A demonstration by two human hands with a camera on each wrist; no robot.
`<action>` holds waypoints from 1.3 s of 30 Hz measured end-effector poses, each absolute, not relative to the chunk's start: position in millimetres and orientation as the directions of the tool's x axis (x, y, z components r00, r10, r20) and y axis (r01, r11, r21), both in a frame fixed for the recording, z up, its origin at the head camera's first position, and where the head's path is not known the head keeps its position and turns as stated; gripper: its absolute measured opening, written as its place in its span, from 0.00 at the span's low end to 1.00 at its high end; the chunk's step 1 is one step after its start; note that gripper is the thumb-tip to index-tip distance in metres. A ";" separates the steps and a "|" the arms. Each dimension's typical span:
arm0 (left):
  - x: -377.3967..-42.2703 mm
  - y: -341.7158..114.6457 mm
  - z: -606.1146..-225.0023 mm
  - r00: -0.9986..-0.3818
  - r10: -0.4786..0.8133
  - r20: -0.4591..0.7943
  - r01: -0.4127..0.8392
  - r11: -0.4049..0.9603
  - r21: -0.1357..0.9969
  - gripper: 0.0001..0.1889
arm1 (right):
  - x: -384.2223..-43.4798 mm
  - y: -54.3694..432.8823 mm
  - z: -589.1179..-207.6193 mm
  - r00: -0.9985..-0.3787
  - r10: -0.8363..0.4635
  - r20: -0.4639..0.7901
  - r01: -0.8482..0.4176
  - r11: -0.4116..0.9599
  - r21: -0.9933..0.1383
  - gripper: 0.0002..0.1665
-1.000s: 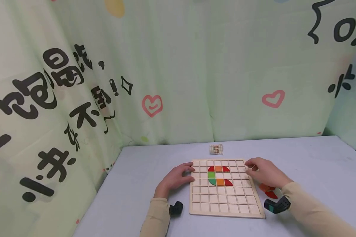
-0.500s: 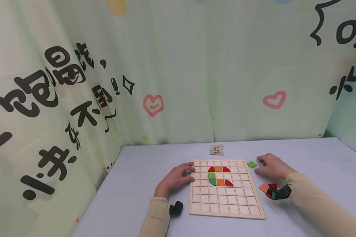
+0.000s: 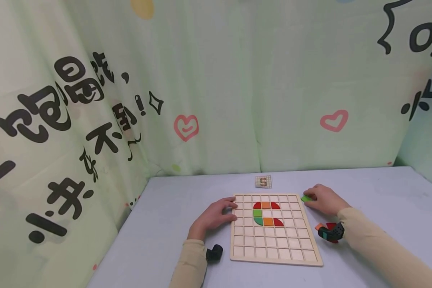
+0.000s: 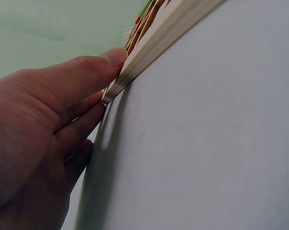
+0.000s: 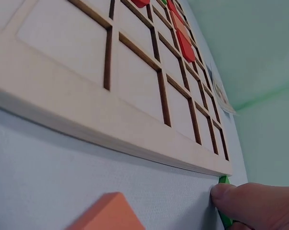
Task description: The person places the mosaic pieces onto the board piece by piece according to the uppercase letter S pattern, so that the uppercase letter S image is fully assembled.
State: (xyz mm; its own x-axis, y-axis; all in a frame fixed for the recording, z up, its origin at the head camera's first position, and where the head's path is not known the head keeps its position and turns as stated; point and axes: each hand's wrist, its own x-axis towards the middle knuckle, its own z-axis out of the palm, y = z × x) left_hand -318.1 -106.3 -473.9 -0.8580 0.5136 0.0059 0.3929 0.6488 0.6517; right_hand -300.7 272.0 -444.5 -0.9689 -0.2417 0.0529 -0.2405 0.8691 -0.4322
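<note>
A wooden grid board [image 3: 273, 261] lies on the white table, with red, orange and green tiles set in its upper cells in a C-like shape. At its left edge rests my left hand [image 3: 214, 214]; in the left wrist view the thumb [image 4: 114, 56] touches the board's rim, fingers extended along the side. Just beyond the board's top right corner, my right hand [image 3: 325, 199] pinches a green tile [image 3: 305, 198]. The right wrist view shows the thumb [image 5: 249, 203] against the green tile [image 5: 224, 180], close to the frame's corner, the other fingers mostly hidden.
Right of the board lie an orange tile [image 3: 319, 226] and red tiles [image 3: 331, 225], partly covered by the right wrist camera [image 3: 332, 232]. A small pattern card [image 3: 263, 182] lies behind the board. A printed curtain [image 3: 255, 88] hangs behind the table.
My right hand moved right from the board's edge, off the green tile, then came back left and took hold of it. My left hand stays at the board's left edge.
</note>
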 end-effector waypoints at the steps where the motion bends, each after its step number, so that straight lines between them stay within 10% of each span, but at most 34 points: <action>1: -318.0 -106.3 -473.6 -0.858 0.513 0.007 0.394 0.649 0.651 0.20 | -300.6 271.6 -444.0 -0.969 -0.240 0.052 -0.238 0.869 -0.433 0.22; 39: -316.8 -106.8 -472.7 -0.853 0.522 0.011 0.404 0.646 0.648 0.20 | -295.9 291.8 -445.1 -0.961 -0.273 0.036 -0.259 0.850 -0.459 0.17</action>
